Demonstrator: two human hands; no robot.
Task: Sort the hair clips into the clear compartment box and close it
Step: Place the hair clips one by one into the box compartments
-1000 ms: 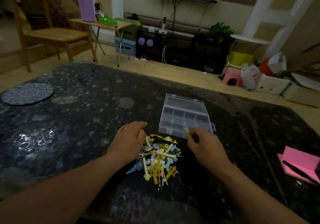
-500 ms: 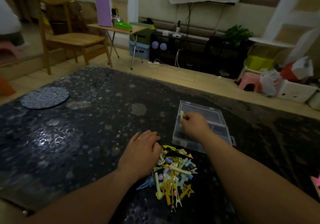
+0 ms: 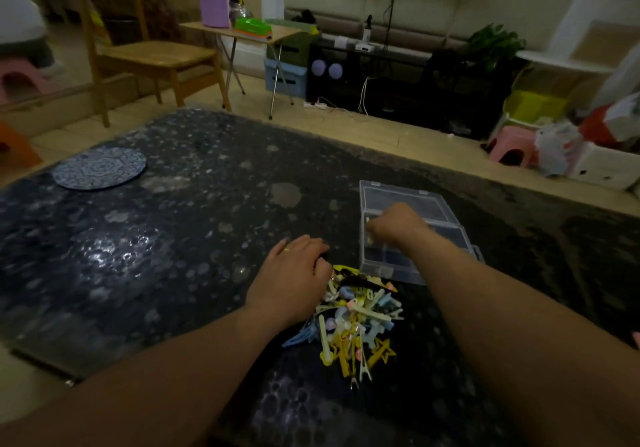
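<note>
A pile of several small hair clips (image 3: 358, 318), yellow, blue, white and pink, lies on the dark patterned table. Just behind it stands the clear compartment box (image 3: 391, 270), its lid (image 3: 429, 202) folded back flat. My right hand (image 3: 398, 225) hovers over the box's left compartments with bunched fingers pointing down; a pale clip shows at the fingertips. My left hand (image 3: 294, 277) rests on the pile's left edge, fingers loosely curled over the nearest clips, gripping nothing that I can see.
A round blue patterned mat (image 3: 98, 168) lies at the table's far left. The table's far edge runs just behind the box. A pink item (image 3: 636, 337) peeks in at the right edge. Chairs, a folding table and stools stand on the floor beyond.
My right hand carried a pale clip from the pile to the box and has lowered into its left side. The left hand stayed on the pile.
</note>
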